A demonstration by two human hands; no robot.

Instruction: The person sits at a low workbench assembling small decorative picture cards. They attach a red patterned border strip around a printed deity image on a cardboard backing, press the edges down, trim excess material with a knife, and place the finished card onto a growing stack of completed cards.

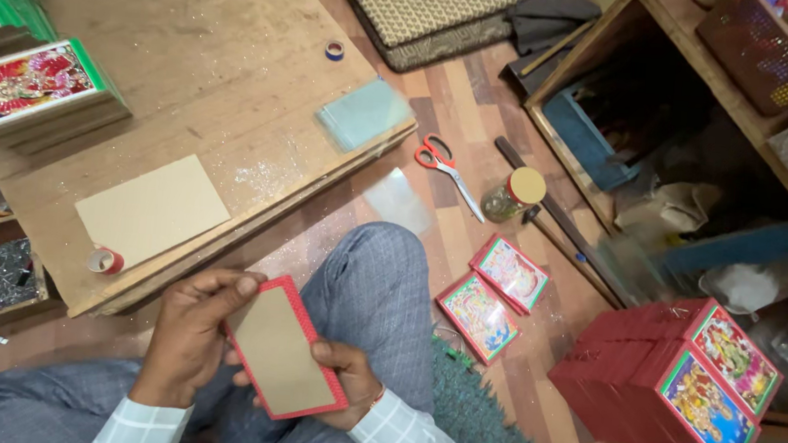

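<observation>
Both my hands hold a small rectangular picture frame [282, 351] with a red taped border, its brown cardboard back facing up. My left hand [191, 327] grips its upper left edge with the thumb across the top. My right hand [350, 385] supports its lower right edge from underneath. The frame hovers over my lap, above my grey checked trouser leg [378, 286]. A red tape roll [106, 261] lies on the wooden board [191, 65] just left of my left hand.
On the board are a loose cardboard sheet [153, 209], a stack of glass panes [361, 113], green-edged framed pictures [34, 85] and a small tape roll [334, 50]. On the floor lie scissors [445, 165], a jar [513, 194], two red-edged pictures [493, 297] and red stacks [672, 379].
</observation>
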